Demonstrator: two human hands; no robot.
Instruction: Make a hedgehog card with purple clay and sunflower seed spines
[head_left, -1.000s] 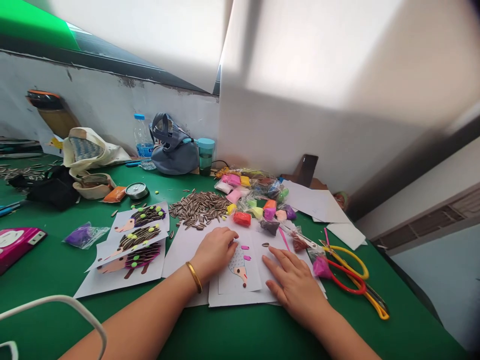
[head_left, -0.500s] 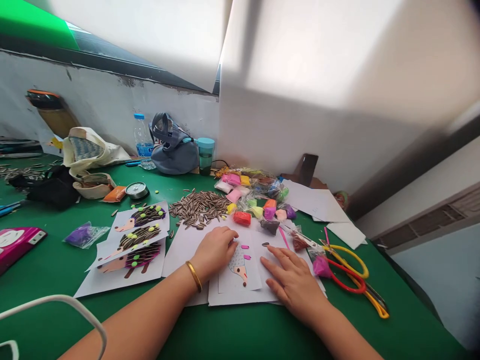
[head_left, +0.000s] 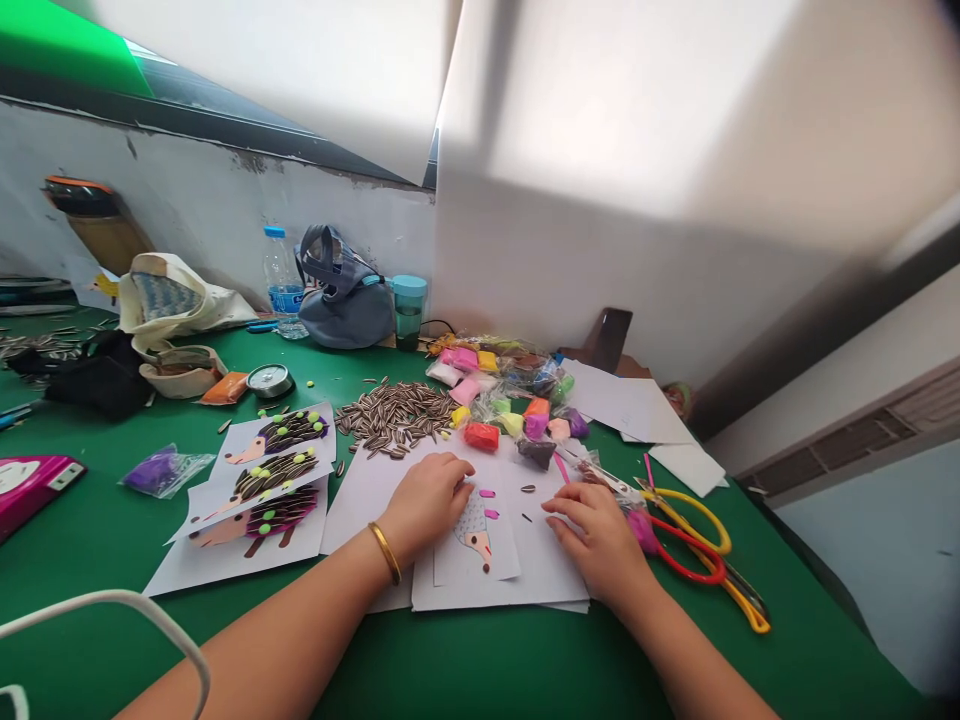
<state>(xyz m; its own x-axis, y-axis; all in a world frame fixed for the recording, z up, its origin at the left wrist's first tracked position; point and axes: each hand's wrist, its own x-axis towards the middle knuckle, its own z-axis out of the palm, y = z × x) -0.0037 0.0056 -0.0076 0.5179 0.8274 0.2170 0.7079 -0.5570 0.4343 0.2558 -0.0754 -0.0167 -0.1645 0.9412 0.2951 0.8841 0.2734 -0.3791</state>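
My left hand [head_left: 429, 495] rests on white paper, just left of a paper hedgehog cutout [head_left: 476, 535] with a dotted grey back, and wears a gold bangle [head_left: 384, 552]. My right hand [head_left: 598, 530] sits on the paper to the cutout's right, its fingers curled together. Whether they pinch something small is hidden. Two loose sunflower seeds [head_left: 528, 488] lie between my hands, near small pink clay pieces [head_left: 487, 493]. A heap of sunflower seeds [head_left: 397, 418] lies beyond the paper.
Finished seed-covered hedgehog pictures [head_left: 274, 470] lie to the left. Bagged coloured clay [head_left: 502, 390] is piled behind the paper. Yellow and red-handled scissors [head_left: 686, 535] lie to the right. A water bottle [head_left: 281, 275], grey bag [head_left: 341, 300] and teal cup [head_left: 409, 310] stand by the wall.
My right hand has drawn up and away from the table's near edge, its spread fingers curling together. My left hand stays nearly still, and the view has shifted slightly.
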